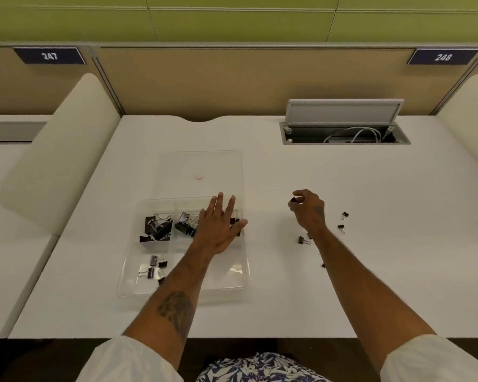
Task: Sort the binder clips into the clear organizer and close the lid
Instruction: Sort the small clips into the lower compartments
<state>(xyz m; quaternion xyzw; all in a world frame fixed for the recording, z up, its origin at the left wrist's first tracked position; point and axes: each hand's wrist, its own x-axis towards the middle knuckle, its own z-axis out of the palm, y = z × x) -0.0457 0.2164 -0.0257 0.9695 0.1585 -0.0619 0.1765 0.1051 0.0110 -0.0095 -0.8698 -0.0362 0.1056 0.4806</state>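
Head | organizer lid opens away | left hand spread | right hand pinches clip

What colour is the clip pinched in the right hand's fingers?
Black, or very dark; the head view shows the binder clip in the right hand.

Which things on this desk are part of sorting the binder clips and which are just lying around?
For the job: clear organizer, its open lid, sorted clips inside, loose clips on the desk, one clip pinched in the right hand, left hand open over the organizer.
Lying about: cable box with raised flap, white cable, number plates 247 and 248.
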